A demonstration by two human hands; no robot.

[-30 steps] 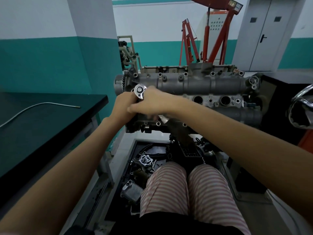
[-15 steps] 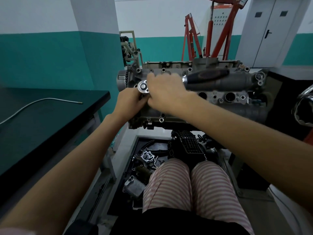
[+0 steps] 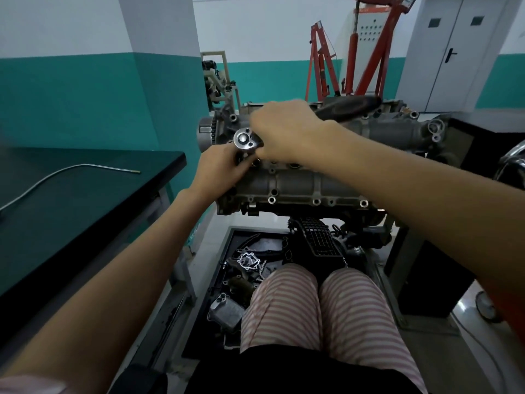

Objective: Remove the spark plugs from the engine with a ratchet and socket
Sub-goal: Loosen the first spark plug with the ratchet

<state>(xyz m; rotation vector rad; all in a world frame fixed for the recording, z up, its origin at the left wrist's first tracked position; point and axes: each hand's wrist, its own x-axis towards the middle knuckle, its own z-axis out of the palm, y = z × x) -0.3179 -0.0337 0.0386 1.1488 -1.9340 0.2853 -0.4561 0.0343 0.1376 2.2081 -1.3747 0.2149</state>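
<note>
A grey engine cylinder head sits on a stand in front of me, with several round spark plug wells along its top. The ratchet stands over the leftmost well, its shiny round head facing me. Its dark handle points away to the upper right. My right hand grips the ratchet's shaft just behind the head. My left hand holds the socket extension under the head, fingers curled round it. The socket and the plug are hidden.
A dark workbench with a bent metal rod stands at the left. Below the engine a floor tray holds loose engine parts. Red engine hoists stand at the back. A chromed curved part shows at the right edge.
The ratchet handle has swung from near me round to the far upper right, with my right hand following it. My left hand has stayed at the socket.
</note>
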